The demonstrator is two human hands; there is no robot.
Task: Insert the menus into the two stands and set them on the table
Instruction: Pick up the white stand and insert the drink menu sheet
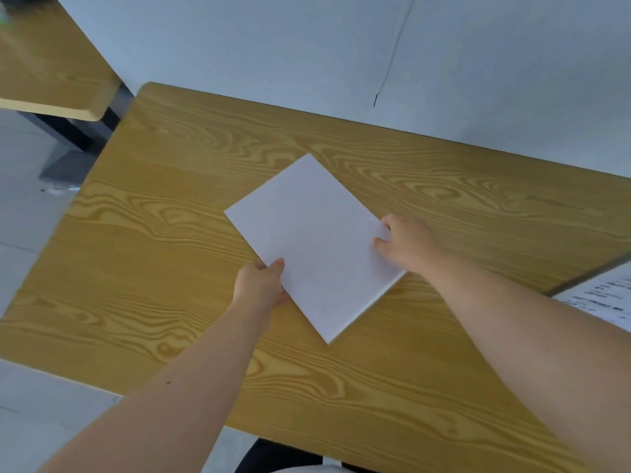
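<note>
A blank white sheet, the menu (316, 244), is held over the middle of the wooden table (153, 254), turned diagonally. My left hand (261, 285) pinches its near left edge, thumb on top. My right hand (408, 242) grips its right edge with fingers curled on the sheet. Whether the sheet sits in a clear stand I cannot tell. A printed sheet (604, 298) shows at the right edge of the view.
A grey wall (341, 46) runs along the table's far edge. A second wooden table (47, 63) on a dark metal leg stands at the far left, with grey floor between. A dark seat shows below the table's near edge.
</note>
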